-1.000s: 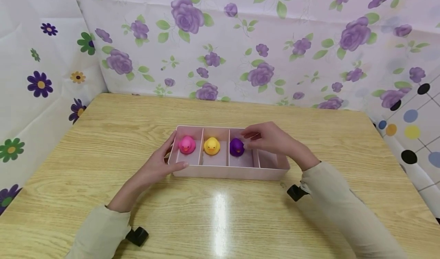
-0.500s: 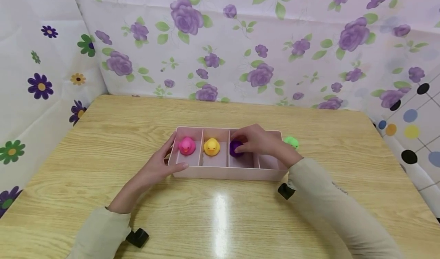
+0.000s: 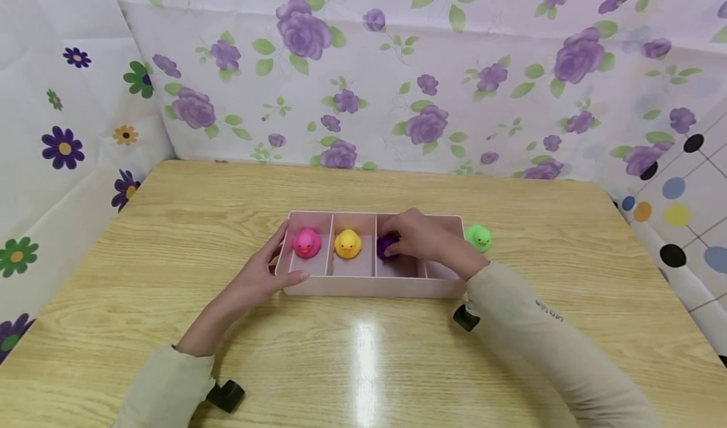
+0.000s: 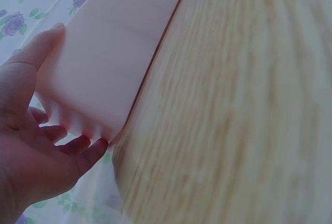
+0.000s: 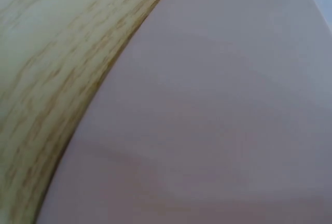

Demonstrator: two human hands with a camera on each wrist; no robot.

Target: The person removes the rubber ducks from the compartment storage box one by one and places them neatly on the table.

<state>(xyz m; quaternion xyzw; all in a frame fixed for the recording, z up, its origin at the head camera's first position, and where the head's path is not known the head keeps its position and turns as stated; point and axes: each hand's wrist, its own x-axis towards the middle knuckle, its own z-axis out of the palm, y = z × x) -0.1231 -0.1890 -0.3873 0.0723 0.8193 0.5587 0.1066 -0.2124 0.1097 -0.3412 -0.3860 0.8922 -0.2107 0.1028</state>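
Note:
A long pink divided box (image 3: pixel 375 286) lies across the table. My right hand (image 3: pixel 423 237) reaches into its third compartment from the left and grips a purple rubber duck (image 3: pixel 389 247), thumb and fingers around it, hiding most of it. At the box's left end my left hand (image 3: pixel 264 269) holds the corner, thumb on the front wall and fingertips against the end wall (image 4: pixel 78 117). A pink rubber duck (image 3: pixel 307 243) sits in the first compartment, a yellow rubber duck (image 3: pixel 348 243) in the second. In the right wrist view the box's wall (image 5: pixel 207 105) hides the right hand.
Just beyond the box's right end, a green rubber duck (image 3: pixel 479 238) sits on the wooden table (image 3: pixel 272 365). The fourth compartment (image 3: pixel 445 270) is partly covered by my right hand and wrist. Flowered cloth (image 3: pixel 369 100) hangs behind the table.
My right hand has moved left and down onto the purple duck and now grips it. The green duck has come into view from behind that hand. The left hand stays at the box's corner.

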